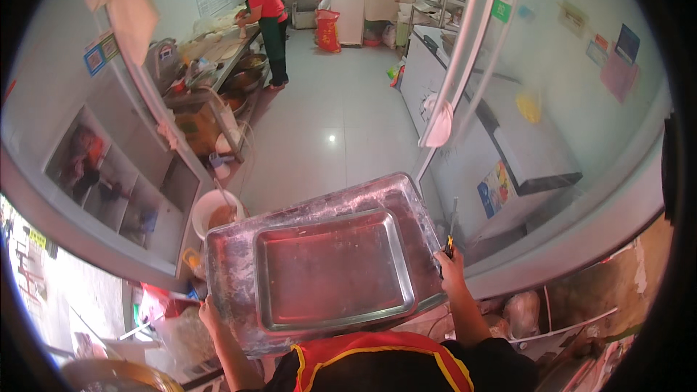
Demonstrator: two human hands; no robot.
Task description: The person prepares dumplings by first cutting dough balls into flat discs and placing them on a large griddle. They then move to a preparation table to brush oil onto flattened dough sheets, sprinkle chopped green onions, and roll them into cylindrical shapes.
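Note:
A large worn metal baking tray [234, 277] is held level before me, with a smaller stainless steel tray [332, 272] lying inside it. My left hand [208, 313] grips the large tray's left edge. On the opposite edge, my right hand [452, 269] has hold of the tray and also of a tool with a black and yellow handle [448, 247] and a thin metal shaft pointing up; its exact kind is unclear. Flour-like smears and dark marks cover the large tray. The small tray holds only a few crumbs.
Glass door panels with metal frames [463, 81] flank the doorway. A white bucket [199, 218] stands just beyond the tray's left corner. Further in, a person [269, 16] works at a long table [228, 68] on the left. A chest freezer [435, 76] stands right; a red sack [328, 32] is at the back.

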